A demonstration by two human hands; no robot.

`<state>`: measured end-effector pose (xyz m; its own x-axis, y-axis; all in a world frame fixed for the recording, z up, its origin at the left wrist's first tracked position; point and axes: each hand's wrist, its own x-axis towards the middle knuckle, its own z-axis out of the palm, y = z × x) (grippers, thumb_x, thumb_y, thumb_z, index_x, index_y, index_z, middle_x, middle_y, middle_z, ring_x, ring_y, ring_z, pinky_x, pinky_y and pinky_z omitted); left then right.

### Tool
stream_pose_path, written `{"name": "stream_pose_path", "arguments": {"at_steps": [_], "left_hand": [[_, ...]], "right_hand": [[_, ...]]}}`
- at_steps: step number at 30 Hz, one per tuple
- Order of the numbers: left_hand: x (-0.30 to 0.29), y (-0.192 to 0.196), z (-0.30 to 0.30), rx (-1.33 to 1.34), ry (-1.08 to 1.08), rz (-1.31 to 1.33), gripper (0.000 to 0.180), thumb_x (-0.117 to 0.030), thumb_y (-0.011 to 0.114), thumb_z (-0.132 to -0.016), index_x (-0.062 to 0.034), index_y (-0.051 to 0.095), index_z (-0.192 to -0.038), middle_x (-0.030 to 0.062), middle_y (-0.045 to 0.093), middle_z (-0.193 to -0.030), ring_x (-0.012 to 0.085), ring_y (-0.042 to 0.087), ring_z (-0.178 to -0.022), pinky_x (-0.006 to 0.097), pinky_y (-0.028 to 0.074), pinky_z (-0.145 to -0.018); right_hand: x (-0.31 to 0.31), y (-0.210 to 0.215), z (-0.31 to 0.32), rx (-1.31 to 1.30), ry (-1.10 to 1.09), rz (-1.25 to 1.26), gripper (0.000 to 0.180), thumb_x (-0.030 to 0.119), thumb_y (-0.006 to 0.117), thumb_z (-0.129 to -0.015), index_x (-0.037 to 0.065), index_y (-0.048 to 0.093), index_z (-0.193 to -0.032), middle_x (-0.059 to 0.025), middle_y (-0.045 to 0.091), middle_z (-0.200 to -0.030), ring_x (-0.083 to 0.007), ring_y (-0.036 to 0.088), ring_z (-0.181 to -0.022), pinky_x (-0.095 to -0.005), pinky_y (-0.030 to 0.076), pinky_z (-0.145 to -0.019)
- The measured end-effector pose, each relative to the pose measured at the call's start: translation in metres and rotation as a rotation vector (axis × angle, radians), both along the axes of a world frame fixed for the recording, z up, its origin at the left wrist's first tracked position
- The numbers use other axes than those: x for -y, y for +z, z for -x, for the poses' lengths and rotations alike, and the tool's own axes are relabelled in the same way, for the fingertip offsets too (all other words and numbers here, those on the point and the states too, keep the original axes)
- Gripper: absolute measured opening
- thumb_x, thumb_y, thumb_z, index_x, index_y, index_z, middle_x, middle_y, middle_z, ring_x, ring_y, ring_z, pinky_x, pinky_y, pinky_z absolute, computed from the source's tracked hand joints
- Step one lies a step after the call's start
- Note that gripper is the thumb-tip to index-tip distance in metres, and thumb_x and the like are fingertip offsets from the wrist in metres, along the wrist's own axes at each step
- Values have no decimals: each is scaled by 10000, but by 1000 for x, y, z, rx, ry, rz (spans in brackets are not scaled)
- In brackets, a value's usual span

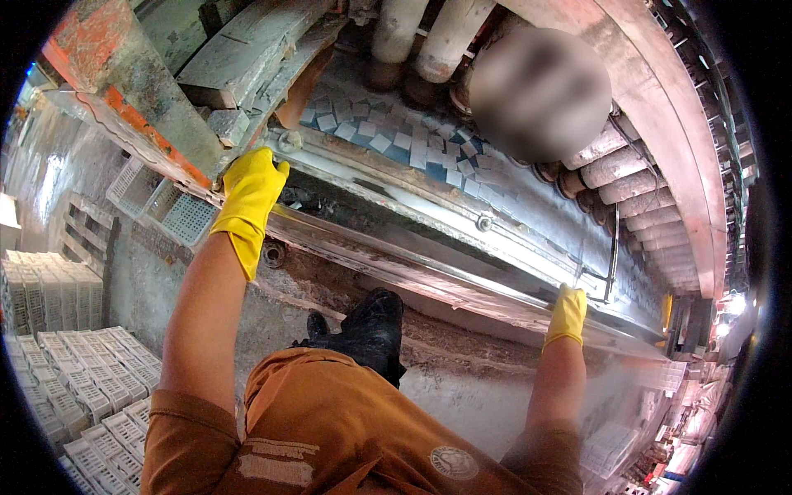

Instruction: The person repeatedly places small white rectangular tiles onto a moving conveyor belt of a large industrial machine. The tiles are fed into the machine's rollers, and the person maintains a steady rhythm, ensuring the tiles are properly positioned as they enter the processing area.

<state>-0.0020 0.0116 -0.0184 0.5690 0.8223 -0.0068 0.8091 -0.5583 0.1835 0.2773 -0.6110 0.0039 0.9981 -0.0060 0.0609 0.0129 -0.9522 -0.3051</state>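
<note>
Both my hands wear yellow rubber gloves and stand wide apart along the near side of a long machine bed. My left hand (254,186) is closed at the left end of the machine's near rail (412,252), beside an orange-edged metal frame (165,136). Farther right, my right hand (568,313) is closed over the same rail; its fingertips are partly hidden. Beyond the rail, many small square pale tiles (379,142) lie scattered on a wet blue-grey surface. A round metal fitting (484,223) sits on the bed's bright inner ledge.
Thick grey cylinders (454,37) line the far side under a broad curved beam (660,99). Stacked white plastic crates (91,371) fill the lower left, with more baskets (183,216) near the frame. A black boot (371,330) stands on the wet floor. A blurred patch hides some cylinders.
</note>
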Motion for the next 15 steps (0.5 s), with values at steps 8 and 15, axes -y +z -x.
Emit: {"name": "stream_pose_path", "arguments": {"at_steps": [8,15], "left_hand": [[4,3,-2,-10,2,-4,460,-490,688,-891,-89,720,-1113,169,733,-1150,371,690,-1089,486,539,-922],[5,9,0,-9,16,-11,455,-480,691,-894,-89,723,-1123,169,730,-1167,366,685,-1107,480,539,-931]], "right_hand": [[-6,10,7,-54,-45,-86,243,140,512,-986,-46,665,-954,-282,635,-988,-396,669,-885,-465,520,-755],[-26,20,9,-129,-214,-337,367,319,543,-942,-41,616,-939,-186,589,-804,-300,585,-739,-459,455,-705]]}}
